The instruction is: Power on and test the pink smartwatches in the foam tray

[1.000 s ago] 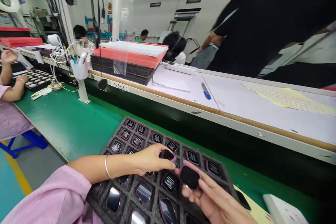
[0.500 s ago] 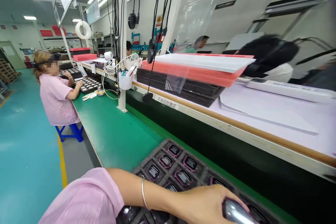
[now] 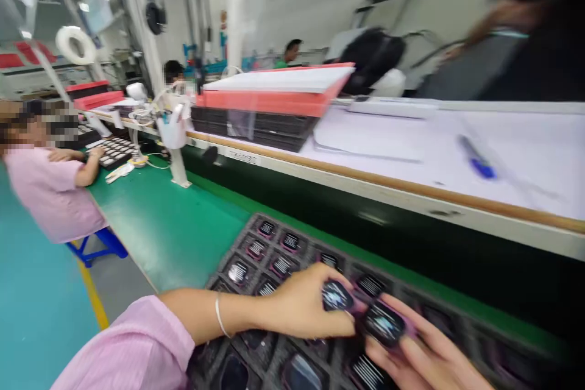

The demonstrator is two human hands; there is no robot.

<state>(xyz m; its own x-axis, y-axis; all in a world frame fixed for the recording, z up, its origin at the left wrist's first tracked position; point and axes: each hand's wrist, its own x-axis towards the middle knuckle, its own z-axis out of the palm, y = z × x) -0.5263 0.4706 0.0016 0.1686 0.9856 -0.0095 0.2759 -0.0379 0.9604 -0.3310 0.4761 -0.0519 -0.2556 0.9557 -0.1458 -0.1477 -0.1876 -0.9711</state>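
My left hand (image 3: 299, 301) pinches a dark smartwatch case (image 3: 337, 296) with a lit display, between thumb and fingers. Close beside it, my right hand (image 3: 427, 350) grips a second smartwatch case (image 3: 384, 323), also with a lit face and a purplish edge. Both are held just above a dark grey foam tray (image 3: 223, 265) on the bench. Square pockets in the tray hold several similar smartwatch cases (image 3: 282, 265), most showing pale lines on dark screens. My left forearm covers part of the tray, and blur softens the detail.
Beyond the tray runs a raised shelf edge (image 3: 292, 161). Along it lie black trays (image 3: 265, 128) under red foam and white sheets, plus a blue-capped pen (image 3: 478, 158). A co-worker in pink (image 3: 50, 189) sits at the far left of the green bench (image 3: 192, 225).
The view has swung right. My right hand has come into sight holding a smartwatch case. The left hand, earlier around a shiny rounded object at the frame's bottom, now shows a lit smartwatch case.
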